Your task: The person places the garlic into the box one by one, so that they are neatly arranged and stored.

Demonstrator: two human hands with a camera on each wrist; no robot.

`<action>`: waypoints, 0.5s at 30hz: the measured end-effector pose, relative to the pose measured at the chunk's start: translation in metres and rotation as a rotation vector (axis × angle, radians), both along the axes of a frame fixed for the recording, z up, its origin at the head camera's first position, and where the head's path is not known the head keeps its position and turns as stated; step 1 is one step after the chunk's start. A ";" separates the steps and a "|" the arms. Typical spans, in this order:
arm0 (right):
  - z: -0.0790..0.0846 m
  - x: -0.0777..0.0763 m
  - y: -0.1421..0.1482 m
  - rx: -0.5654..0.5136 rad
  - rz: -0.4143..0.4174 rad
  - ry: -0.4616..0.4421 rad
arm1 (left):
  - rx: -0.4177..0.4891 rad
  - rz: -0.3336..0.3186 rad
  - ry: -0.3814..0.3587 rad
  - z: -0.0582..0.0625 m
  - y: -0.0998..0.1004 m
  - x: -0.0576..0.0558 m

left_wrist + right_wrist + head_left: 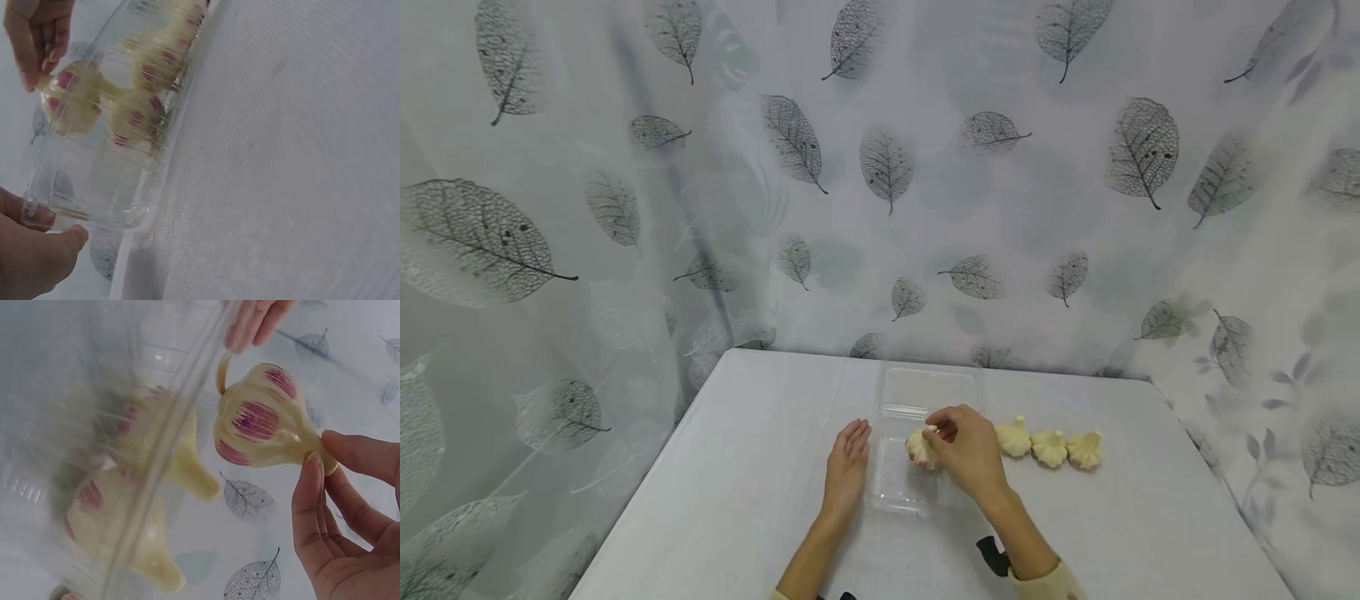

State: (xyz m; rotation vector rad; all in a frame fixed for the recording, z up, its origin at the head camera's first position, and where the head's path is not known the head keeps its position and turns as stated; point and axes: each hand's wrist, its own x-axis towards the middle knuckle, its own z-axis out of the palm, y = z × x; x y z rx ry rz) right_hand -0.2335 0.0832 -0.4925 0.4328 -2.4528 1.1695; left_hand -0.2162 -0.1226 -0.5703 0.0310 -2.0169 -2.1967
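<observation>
My right hand (966,450) pinches a garlic bulb (256,419) by its stem, between thumb and fingertips. The bulb is cream with purple-pink patches. In the head view it is over the base of a clear plastic clamshell box (895,497); whether it touches the bottom cannot be told. My left hand (846,471) lies along the box's left side with its fingers straight. In the left wrist view, the left fingers and thumb (75,237) are at the corner of the box.
Three more garlic bulbs (1048,448) stand in a row on the white table (760,467), right of the box. The box's clear lid (928,387) lies folded back toward the far edge. A leaf-patterned curtain (887,208) hangs behind the table.
</observation>
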 end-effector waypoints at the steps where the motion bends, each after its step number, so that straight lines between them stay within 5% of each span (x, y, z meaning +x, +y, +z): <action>1: -0.001 0.000 -0.002 0.002 0.007 0.003 | 0.001 -0.002 -0.004 0.000 0.000 0.000; 15: -0.010 -0.012 -0.020 0.026 0.037 -0.008 | 0.004 -0.007 -0.020 -0.003 -0.002 -0.002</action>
